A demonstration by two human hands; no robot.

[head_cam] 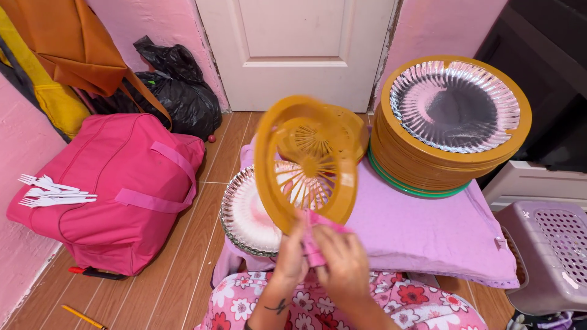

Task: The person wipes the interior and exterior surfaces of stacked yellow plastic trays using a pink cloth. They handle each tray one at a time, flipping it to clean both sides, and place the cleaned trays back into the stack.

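Plate holder (309,165), orange plastic with open spokes, is held up on edge just above the lap, over the purple cloth (428,226). Left hand (290,260) pinches its lower rim, grip closed on it. Right hand (345,266) presses a pink rag (315,238) against the same rim, grip closed on the rag. Risk: the hold is only at the bottom edge, so a hard rub could twist the holder loose onto the foil plates (251,214) just behind it. Farther behind and to its right, the tall stack of holders (428,165) overhangs the cloth and may slide if bumped. White forks (52,192) lie well left on the pink bag (116,189).
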